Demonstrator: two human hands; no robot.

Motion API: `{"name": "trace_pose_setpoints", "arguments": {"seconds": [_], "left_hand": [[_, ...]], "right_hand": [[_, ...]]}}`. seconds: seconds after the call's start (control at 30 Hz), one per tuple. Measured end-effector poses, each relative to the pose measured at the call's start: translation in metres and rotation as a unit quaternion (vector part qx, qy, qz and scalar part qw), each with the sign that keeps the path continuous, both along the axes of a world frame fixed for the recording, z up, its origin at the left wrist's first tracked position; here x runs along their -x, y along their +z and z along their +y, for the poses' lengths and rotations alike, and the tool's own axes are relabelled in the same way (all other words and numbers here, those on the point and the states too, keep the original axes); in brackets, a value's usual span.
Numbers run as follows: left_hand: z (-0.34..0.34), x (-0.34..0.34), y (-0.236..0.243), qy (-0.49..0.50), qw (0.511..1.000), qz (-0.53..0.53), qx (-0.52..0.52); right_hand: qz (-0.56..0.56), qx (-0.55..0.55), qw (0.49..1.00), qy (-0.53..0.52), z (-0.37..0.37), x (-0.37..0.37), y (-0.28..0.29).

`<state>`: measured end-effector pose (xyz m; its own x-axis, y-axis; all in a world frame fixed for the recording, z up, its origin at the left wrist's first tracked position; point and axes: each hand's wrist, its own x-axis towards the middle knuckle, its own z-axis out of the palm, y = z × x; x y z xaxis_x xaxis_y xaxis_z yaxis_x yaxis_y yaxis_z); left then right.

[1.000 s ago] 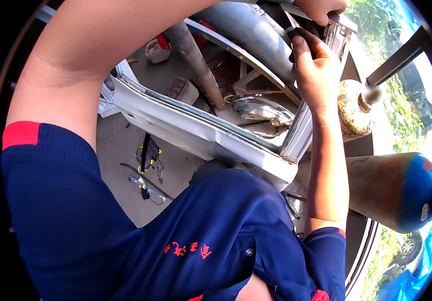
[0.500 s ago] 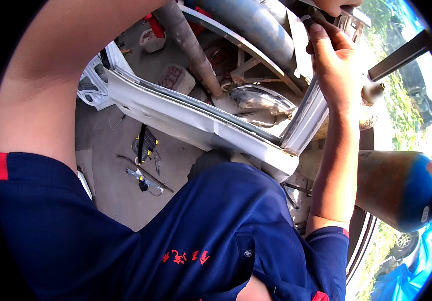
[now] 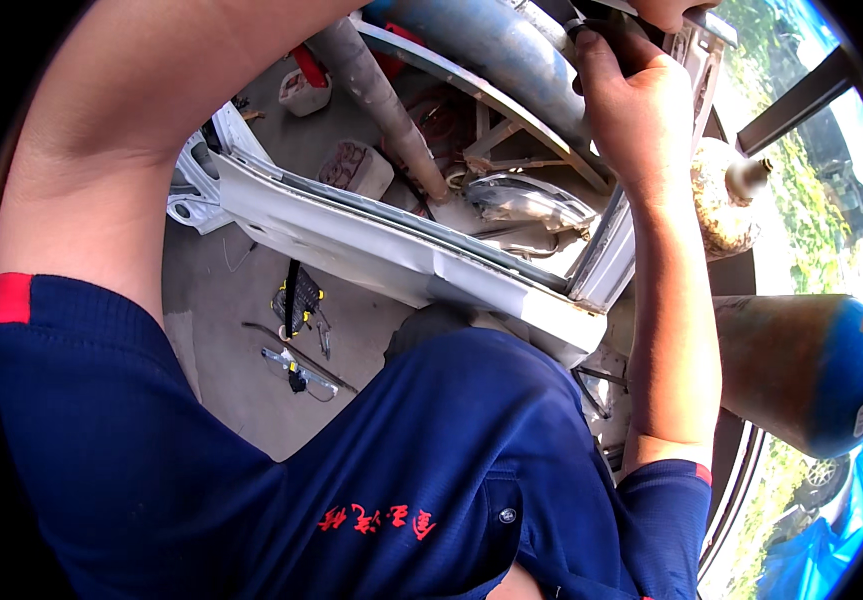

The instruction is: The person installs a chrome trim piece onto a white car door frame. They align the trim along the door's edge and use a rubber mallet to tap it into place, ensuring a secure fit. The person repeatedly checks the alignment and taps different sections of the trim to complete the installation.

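Evidently mid-job: right hand (image 3: pixel 641 110) clamped on the white door frame's (image 3: pixel 611 255) upper pillar at 1 o'clock; left hand (image 3: pixel 676 10) barely in view above it, grip indeterminate; frame remains attached, tools (image 3: pixel 296 320) idle on floor at 8 o'clock.

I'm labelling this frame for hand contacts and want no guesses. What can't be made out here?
- Left hand: head view, nearly all cut off by the top rim; its grip cannot be told.
- Right hand: closed on a dark, thin-edged part whose kind is unclear, mostly covered by the fingers.
- Small tools on the grey concrete floor: too small to identify.
- White car door frame: lower end hidden behind the blue shirt.
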<state>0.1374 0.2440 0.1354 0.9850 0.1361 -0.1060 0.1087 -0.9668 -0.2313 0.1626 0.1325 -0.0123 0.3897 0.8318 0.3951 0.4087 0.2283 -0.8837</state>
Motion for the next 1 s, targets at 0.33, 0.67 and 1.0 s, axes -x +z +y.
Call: {"name": "trace_pose_setpoints", "arguments": {"seconds": [0.33, 0.67, 1.0], "left_hand": [[0.005, -0.002, -0.018, 0.003, 0.995, -0.048, -0.088], [0.011, -0.022, -0.020, -0.045, 0.981, 0.050, -0.182], [0.001, -0.006, -0.013, 0.000, 0.999, -0.033, -0.042]], "right_hand": [[0.001, -0.082, 0.996, 0.024, -0.004, -0.016, -0.021], [-0.031, 0.001, 0.999, 0.033, -0.005, -0.023, 0.010], [-0.111, -0.075, 0.984, 0.121, 0.049, 0.041, 0.017]]}}
